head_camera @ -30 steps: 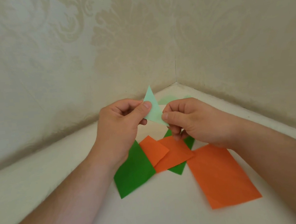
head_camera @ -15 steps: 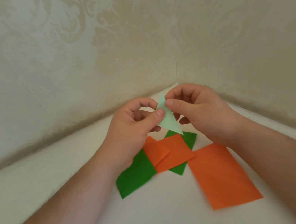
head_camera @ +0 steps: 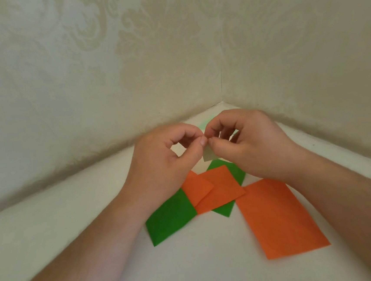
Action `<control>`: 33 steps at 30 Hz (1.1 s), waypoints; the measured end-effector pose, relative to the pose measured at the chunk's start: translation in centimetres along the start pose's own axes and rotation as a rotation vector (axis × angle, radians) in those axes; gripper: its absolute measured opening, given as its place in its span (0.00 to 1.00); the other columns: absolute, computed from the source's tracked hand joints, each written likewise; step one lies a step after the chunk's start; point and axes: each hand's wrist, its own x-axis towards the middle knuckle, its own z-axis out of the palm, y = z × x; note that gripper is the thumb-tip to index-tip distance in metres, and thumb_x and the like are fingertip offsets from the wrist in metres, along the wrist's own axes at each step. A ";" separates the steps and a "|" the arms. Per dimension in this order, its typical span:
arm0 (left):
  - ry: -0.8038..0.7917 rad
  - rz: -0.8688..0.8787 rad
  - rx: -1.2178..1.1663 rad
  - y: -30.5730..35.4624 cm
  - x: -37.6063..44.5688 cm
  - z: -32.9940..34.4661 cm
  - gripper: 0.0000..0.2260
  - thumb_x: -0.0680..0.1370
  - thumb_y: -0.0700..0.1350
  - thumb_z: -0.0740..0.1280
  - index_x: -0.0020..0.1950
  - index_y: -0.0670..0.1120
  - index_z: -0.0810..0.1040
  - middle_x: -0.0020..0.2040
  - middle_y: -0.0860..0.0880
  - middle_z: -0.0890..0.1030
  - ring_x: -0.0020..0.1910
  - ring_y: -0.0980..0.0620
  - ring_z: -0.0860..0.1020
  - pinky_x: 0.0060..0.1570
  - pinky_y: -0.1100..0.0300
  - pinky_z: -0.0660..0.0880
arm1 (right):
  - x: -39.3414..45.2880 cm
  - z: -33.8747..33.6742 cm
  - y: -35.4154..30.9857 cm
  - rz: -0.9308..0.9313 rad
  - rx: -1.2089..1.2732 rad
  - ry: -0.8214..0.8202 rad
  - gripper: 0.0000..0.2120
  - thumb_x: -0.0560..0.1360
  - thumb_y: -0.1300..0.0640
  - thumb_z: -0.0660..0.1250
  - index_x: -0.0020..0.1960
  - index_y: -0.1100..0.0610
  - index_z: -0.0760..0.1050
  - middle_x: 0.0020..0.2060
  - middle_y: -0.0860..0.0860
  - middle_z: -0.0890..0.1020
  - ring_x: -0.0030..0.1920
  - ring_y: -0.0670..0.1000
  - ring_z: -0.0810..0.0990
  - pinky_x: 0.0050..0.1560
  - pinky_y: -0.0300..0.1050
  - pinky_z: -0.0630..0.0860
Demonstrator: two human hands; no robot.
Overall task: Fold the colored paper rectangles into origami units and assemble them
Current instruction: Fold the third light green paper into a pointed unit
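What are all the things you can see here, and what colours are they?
Big paper sheet: one, orange, flat on the table at right.
Smaller paper pieces: two, orange, overlapping, lying on the green ones.
Green paper pieces: two, dark green, under the orange pieces.
Folded paper: one, pale green, pinched between both hands.
Table: one, white, in a corner.
Walls: two, cream, patterned.
Left hand: one, pinching the folded paper.
Right hand: one, pinching it too.

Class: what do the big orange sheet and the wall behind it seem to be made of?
Orange sheet: thin matte paper, probably; it lies flat with crisp edges and faint creases. Wall: seemingly cream wallpaper with a faintly sheened damask pattern; a seam shows near the corner.
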 end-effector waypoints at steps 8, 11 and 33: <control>0.047 -0.027 -0.084 -0.2 -0.1 0.3 0.09 0.76 0.43 0.76 0.45 0.59 0.84 0.41 0.60 0.85 0.46 0.56 0.83 0.47 0.59 0.79 | 0.0 0.1 -0.3 -0.036 0.015 0.080 0.06 0.73 0.58 0.73 0.38 0.50 0.82 0.34 0.48 0.83 0.34 0.49 0.80 0.35 0.50 0.77; 0.061 0.001 -0.086 0.1 -0.1 0.3 0.11 0.75 0.40 0.75 0.42 0.57 0.84 0.40 0.59 0.84 0.44 0.56 0.83 0.46 0.65 0.78 | -0.2 0.2 -0.5 -0.031 0.051 0.064 0.08 0.72 0.60 0.74 0.36 0.50 0.81 0.32 0.48 0.82 0.32 0.46 0.78 0.33 0.47 0.75; 0.509 -0.255 -0.435 -1.9 2.4 -1.7 0.05 0.75 0.42 0.70 0.42 0.51 0.82 0.36 0.57 0.82 0.38 0.56 0.77 0.44 0.60 0.75 | 0.8 -2.0 0.9 0.188 -0.017 0.215 0.05 0.69 0.63 0.72 0.35 0.55 0.81 0.26 0.45 0.80 0.25 0.41 0.71 0.27 0.34 0.68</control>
